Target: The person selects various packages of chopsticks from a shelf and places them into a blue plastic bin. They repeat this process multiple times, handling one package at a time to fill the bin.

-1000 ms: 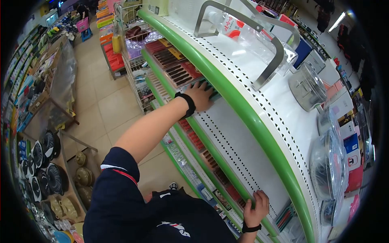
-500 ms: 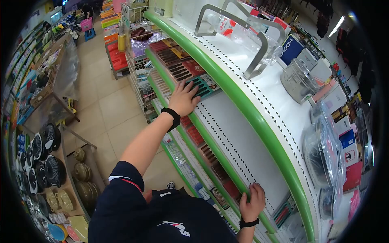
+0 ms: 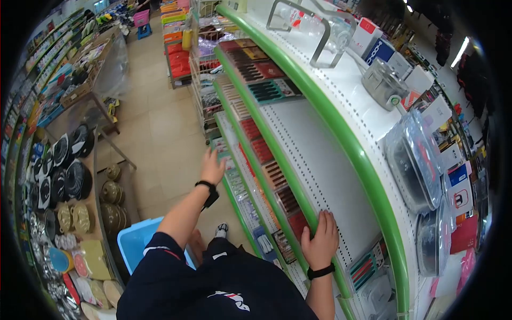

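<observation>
My left hand (image 3: 213, 167) hangs over the aisle to the left of the shelf unit, fingers stretched and holding nothing. My right hand (image 3: 321, 240) lies flat across the green front edge of a white perforated shelf (image 3: 314, 144), its fingers extended onto the shelf surface. At that shelf's far end are flat packs of dark-handled utensils (image 3: 250, 66) and a teal pack of dark utensils (image 3: 272, 90). Near my right hand, a pack with red and green handles (image 3: 364, 271) lies at the shelf's near end.
Lower shelves carry red and brown packs (image 3: 258, 141). On the top shelf stand a metal rack (image 3: 320, 42), a lidded pot (image 3: 384, 84) and wrapped pans (image 3: 413, 165). A blue basket (image 3: 133, 240) is at my left. Black pans (image 3: 77, 176) and brown pots (image 3: 113, 192) line the opposite display.
My left hand has left the teal pack and moved down and left over the aisle. My right hand still rests on the shelf edge. The blue basket has come into view.
</observation>
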Demonstrator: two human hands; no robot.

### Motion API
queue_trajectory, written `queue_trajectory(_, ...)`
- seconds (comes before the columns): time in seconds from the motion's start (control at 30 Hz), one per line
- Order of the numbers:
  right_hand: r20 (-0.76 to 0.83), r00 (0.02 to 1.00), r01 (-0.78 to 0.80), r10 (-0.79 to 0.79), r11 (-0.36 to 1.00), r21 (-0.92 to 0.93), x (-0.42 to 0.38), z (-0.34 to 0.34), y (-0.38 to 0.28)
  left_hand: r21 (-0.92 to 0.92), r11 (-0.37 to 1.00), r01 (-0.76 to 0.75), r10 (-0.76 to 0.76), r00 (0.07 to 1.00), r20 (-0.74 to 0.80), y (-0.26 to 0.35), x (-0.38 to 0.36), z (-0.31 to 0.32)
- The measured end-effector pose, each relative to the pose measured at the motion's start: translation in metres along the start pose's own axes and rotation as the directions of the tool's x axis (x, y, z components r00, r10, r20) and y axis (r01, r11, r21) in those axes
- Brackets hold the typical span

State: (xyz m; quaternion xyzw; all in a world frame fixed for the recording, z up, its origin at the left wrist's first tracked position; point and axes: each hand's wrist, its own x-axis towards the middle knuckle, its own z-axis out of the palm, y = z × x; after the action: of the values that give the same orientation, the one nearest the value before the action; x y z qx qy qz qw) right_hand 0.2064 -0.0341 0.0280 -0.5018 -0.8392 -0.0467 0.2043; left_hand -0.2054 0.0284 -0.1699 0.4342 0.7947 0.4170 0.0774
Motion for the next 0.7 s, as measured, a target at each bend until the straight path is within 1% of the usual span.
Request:
queue_trajectory(0.03,0.001,1.0,0.007,-0.007,1.0,0.0,-0.001,0.001,0.001,0.005,0.995,0.097,-0.097,0.995,0.006,-0.028,-0.041,-0.009)
queue_trajectory(0.13,0.038,0.999,0.025,-0.025,1.0,-0.007,-0.003,0.003,0.004,0.205,0.929,0.307,-0.292,0.951,-0.102,-0.122,-0.181,-0.045)
queue_trajectory(0.17,0.039,0.998,0.04,-0.039,0.999,-0.017,-0.003,0.005,0.006,0.269,0.887,0.375,-0.344,0.926,-0.156,-0.144,-0.232,-0.061)
queue_trajectory(0.23,0.048,0.997,0.069,-0.066,0.997,-0.044,-0.006,0.011,0.008,0.313,0.768,0.558,-0.502,0.829,-0.247,-0.185,-0.341,-0.083)
queue_trajectory(0.27,0.05,0.996,0.082,-0.079,0.995,-0.063,-0.006,0.012,0.01,0.326,0.696,0.64,-0.567,0.768,-0.297,-0.199,-0.392,-0.092)
queue_trajectory(0.33,0.061,0.993,0.101,-0.096,0.992,-0.082,-0.009,0.013,0.01,0.354,0.531,0.769,-0.739,0.625,-0.25,-0.21,-0.483,-0.108)
queue_trajectory(0.37,0.065,0.993,0.108,-0.103,0.991,-0.084,-0.008,0.012,0.01,0.363,0.447,0.818,-0.809,0.543,-0.225,-0.208,-0.517,-0.113)
queue_trajectory(0.47,0.064,0.99,0.136,-0.129,0.985,-0.103,-0.007,0.012,0.011,0.297,0.407,0.864,-0.867,0.468,-0.172,-0.193,-0.588,-0.11)
queue_trajectory(0.5,0.063,0.988,0.145,-0.138,0.983,-0.111,-0.007,0.012,0.011,0.284,0.432,0.856,-0.844,0.495,-0.209,-0.183,-0.595,-0.105)
queue_trajectory(0.6,0.055,0.984,0.175,-0.169,0.975,-0.135,-0.008,0.013,0.013,0.295,0.517,0.804,-0.816,0.567,-0.115,-0.165,-0.592,-0.09)
queue_trajectory(0.63,0.039,0.979,0.205,-0.201,0.967,-0.152,-0.008,0.016,0.017,0.324,0.566,0.758,-0.779,0.62,-0.088,-0.164,-0.59,-0.081)
queue_trajectory(0.67,0.044,0.978,0.207,-0.202,0.966,-0.153,-0.009,0.016,0.017,0.351,0.616,0.705,-0.737,0.673,-0.059,-0.165,-0.586,-0.071)
queue_trajectory(0.7,0.048,0.979,0.205,-0.2,0.966,-0.155,-0.009,0.016,0.016,0.376,0.602,0.704,-0.764,0.645,0.014,-0.167,-0.58,-0.063)
